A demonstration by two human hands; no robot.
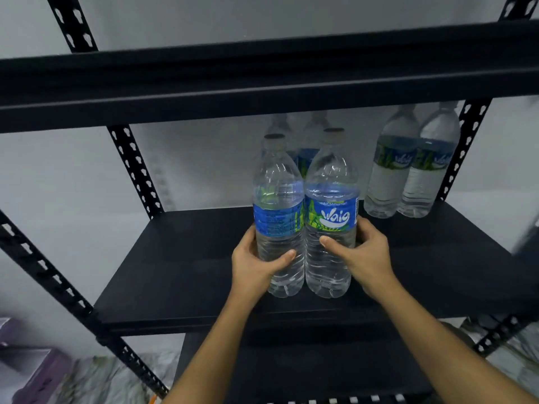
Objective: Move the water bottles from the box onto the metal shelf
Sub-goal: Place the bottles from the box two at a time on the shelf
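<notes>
**Two bottles held at the middle tier of the metal shelf**

Head view. The left hand [256,258] is wrapped round the lower body of the left bottle [278,217], thumb across its front. The right hand [364,252] grips the right bottle [331,217] in the same way, below its blue label. Both bottles are upright, capped and touching side by side. Their bases are at the shelf board [175,258], near its front edge; whether they bear on it cannot be told. Directly behind them stands a rear pair of bottles [306,141], partly hidden. Two further bottles [408,170] stand together at the back right corner, well apart from the held pair. The upper shelf beam [262,77] crosses above. A purple object [35,374], blurred, lies at lower left.
</notes>
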